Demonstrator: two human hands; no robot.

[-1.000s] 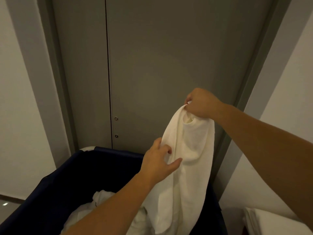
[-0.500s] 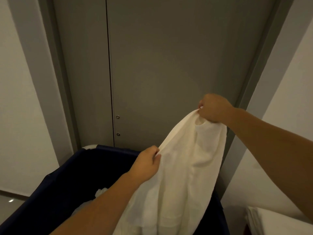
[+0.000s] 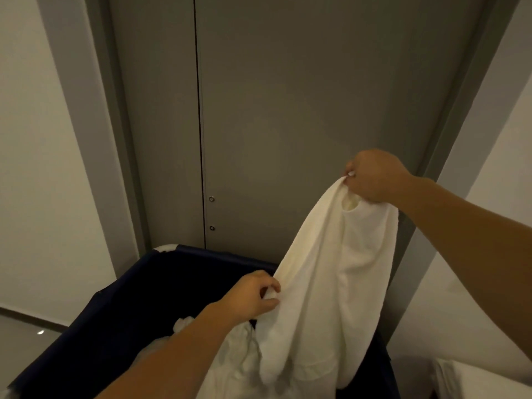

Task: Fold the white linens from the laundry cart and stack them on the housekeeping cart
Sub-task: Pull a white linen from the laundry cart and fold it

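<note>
Grey door (image 3: 302,110) at 12 o'clock, navy cart (image 3: 121,312) below, right hand (image 3: 374,177) gripping linen (image 3: 331,283) top, left hand (image 3: 250,295) pinching its edge

A grey door (image 3: 302,110) stands between white walls (image 3: 34,168), grey floor (image 3: 23,341) lower left.

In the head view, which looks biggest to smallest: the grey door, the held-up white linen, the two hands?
1. grey door, largest.
2. white linen.
3. left hand and right hand, smallest; they look about alike, so unranked.
</note>
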